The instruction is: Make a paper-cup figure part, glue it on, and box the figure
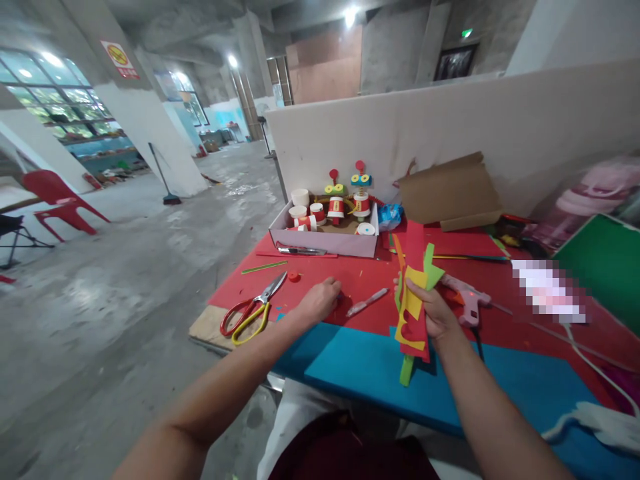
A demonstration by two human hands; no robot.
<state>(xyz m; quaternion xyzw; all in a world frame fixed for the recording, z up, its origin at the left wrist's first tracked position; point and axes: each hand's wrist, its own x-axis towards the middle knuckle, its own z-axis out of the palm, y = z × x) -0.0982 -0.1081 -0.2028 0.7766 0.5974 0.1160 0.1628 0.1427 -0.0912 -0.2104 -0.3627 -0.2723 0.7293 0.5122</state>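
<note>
My right hand [436, 312] is wrapped round a bundle of coloured craft-sheet scraps [414, 293], red, yellow, green and orange, raised over the table's near edge. One yellow scrap in it has a rounded cut-out. My left hand [323, 300] rests low over the red sheet [370, 273], its fingers curled together. A bit of dark blue shows at its fingertips, too small to name. Between the hands lies a pen [367, 302]. Left of my left hand are scissors [255, 310] with one red and one yellow handle, blades apart, and a small red cap [294, 276].
A white box [325, 245] holds paper cups and two cup figures. A cutter knife [301, 251] lies before it. At right are a pink glue gun [467, 300] with its cord, brown cardboard [450, 190] and a green board [605, 267]. A blue sheet [350, 360] covers the near edge.
</note>
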